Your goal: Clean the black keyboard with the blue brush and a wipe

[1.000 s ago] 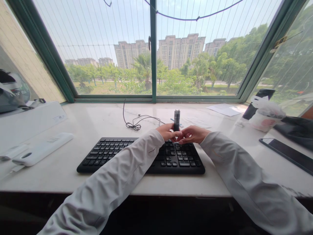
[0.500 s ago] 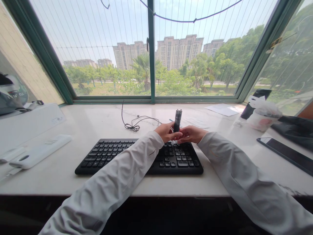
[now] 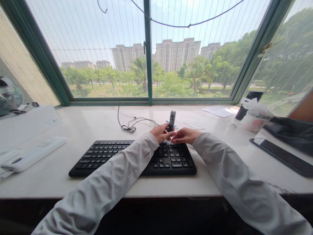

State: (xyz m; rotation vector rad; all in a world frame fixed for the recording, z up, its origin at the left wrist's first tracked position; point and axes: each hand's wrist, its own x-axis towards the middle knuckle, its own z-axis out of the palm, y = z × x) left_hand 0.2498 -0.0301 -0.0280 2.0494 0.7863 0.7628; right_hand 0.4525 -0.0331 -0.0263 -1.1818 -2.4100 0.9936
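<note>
Above the right part of the black keyboard, a slim dark tool stands nearly upright, its notched end up. It looks like a keycap puller, with small clear or wiry parts at its lower end. My left hand is closed around its lower half. Close against it, my right hand has its thumb and fingertips pinched together at the tool's bottom end, just over the number keys. What lies between those fingertips is too small to make out.
A coiled black cable lies behind the keyboard. On the left are a white case-like device and a white box. A phone, a bagged cup and paper lie to the right. The window frame rises behind.
The right fingers have drawn in and closed at the tool's lower end. The tool leans slightly more to the right. The whole view has shifted a little.
</note>
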